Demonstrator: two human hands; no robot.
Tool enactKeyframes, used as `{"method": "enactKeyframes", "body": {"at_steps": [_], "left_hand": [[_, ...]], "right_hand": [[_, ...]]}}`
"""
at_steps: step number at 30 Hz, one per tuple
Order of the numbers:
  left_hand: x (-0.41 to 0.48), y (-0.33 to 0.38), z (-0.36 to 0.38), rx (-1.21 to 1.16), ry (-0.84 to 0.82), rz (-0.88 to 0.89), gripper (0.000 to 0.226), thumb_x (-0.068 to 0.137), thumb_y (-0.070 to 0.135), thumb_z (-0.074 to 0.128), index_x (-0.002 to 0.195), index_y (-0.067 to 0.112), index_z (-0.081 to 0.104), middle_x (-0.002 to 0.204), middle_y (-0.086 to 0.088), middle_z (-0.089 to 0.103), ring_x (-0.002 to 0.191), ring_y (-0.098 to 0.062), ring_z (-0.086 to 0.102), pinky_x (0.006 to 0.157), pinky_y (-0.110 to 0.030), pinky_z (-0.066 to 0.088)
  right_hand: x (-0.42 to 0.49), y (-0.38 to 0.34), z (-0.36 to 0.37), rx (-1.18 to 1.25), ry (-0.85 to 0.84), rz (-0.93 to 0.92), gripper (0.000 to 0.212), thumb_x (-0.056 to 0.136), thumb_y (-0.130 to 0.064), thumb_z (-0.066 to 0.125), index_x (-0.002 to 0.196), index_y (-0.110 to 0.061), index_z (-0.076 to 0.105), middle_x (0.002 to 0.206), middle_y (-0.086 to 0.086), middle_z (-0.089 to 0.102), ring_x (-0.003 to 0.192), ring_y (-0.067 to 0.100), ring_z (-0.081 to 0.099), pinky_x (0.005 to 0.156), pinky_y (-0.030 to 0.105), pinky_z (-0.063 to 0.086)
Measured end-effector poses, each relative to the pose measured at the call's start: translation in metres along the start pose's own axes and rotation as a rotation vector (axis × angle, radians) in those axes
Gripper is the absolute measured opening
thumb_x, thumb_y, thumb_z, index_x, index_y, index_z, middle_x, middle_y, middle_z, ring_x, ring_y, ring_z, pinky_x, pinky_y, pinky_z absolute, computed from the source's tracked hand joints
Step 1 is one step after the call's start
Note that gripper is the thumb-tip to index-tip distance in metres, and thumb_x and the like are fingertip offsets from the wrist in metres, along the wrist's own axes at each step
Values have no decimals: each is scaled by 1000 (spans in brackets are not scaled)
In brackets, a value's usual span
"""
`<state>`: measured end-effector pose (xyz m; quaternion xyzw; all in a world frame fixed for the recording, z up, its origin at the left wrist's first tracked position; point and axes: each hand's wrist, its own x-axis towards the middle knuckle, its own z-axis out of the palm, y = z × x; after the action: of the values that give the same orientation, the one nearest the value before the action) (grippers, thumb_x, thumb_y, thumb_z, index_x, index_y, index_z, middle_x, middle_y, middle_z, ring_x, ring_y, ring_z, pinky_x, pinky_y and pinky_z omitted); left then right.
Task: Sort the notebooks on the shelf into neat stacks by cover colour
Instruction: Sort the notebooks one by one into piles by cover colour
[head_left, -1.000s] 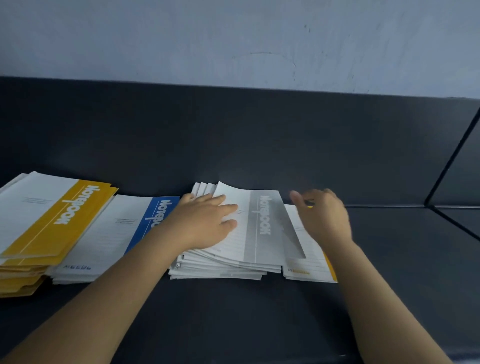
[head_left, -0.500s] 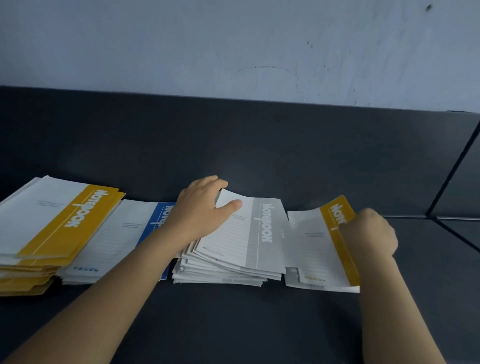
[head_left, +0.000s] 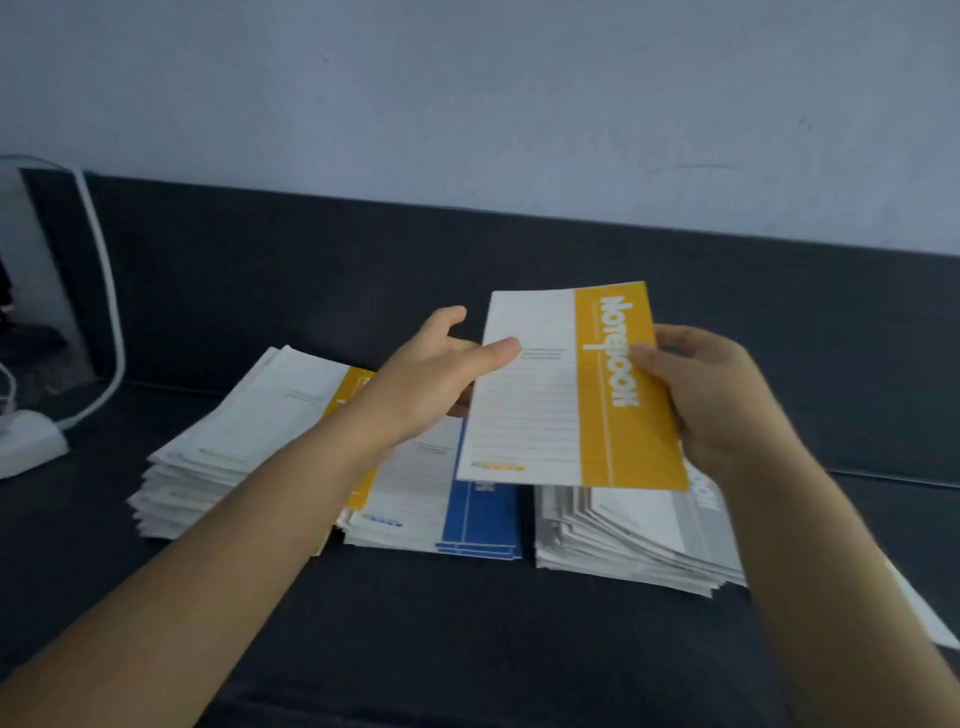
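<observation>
Yellow marks the spine band of the notebook (head_left: 571, 395) held up off the shelf (head_left: 467, 639), clamped at both side edges: the left hand (head_left: 436, 379) lays its thumb on the white part of the cover at 9 o'clock with its fingers tucked behind, and the right hand (head_left: 711, 395) pinches the yellow band at 3 o'clock. Held this way, flat and facing up over the middle of the row, the cover colour reads at a glance, and the two-sided grip likely keeps the thin booklet from sagging while it is carried across. Its home would seem to be the yellow stack (head_left: 234, 441) at 9 o'clock from the held notebook, the tallest pile, fanned rather than squared. Directly beneath the held notebook, at 6 o'clock, lies the blue stack (head_left: 467, 519), and at 5 o'clock the grey stack (head_left: 634, 535), whose leaves are splayed and uneven, so neatening remains to be done. Much is masked: the left forearm crosses the yellow stack's band, the held notebook covers the far halves of the blue and grey stacks, and the right forearm hides the grey stack's right side. A white sheet corner (head_left: 930, 618) peeks out past that forearm at 4 o'clock; whether it is another notebook cannot be told. At the far left edge a white cable (head_left: 104, 291) and a white block (head_left: 26, 447) are cut off by the frame and blurred.
</observation>
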<state>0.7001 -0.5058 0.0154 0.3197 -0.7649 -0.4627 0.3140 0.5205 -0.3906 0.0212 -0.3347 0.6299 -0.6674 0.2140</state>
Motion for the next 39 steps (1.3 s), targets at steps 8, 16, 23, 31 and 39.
{"method": "enactKeyframes", "body": {"at_steps": [8, 16, 23, 31, 39], "left_hand": [[-2, -65, -120, 612, -31, -167, 90, 83, 52, 68, 153, 20, 20, 156, 1, 21, 137, -20, 35, 99, -28, 36], [4, -114, -144, 1213, -190, -163, 63, 100, 56, 12, 156, 26, 6, 164, -4, -9, 150, -24, -10, 120, -52, 4], [3, -69, -90, 1274, -158, 61, 66, 99, 59, 19, 154, 23, 17, 163, -6, 11, 150, -29, 6, 120, -49, 10], [2, -14, 51, 1063, -344, 257, 71, 90, 73, 27, 136, 20, 41, 144, 0, 46, 134, -22, 36, 105, -39, 32], [4, 8, 180, 1058, -423, 282, 74, 90, 72, 29, 142, 19, 39, 146, 2, 45, 135, -20, 36, 110, -38, 28]], "right_hand": [[-10, 51, 186, -75, -173, 88, 14, 92, -18, 62, 106, -16, 59, 103, -1, 68, 89, 16, 67, 74, 35, 56], [-27, 78, 227, -984, -474, -108, 65, 98, -56, 22, 153, -21, 19, 161, 1, 9, 148, 19, 7, 118, 40, 12], [-27, 42, 156, -827, -247, -251, 41, 99, -39, 44, 135, -21, 51, 143, -4, 45, 130, 10, 41, 99, 20, 32], [-34, 32, -40, -587, 165, -88, 16, 84, -25, 70, 99, -23, 67, 95, -10, 68, 90, 8, 64, 71, 24, 47], [-12, 84, -173, -978, 290, 263, 32, 79, -47, 67, 86, -18, 54, 82, -8, 55, 71, 14, 50, 59, 26, 35]]}}
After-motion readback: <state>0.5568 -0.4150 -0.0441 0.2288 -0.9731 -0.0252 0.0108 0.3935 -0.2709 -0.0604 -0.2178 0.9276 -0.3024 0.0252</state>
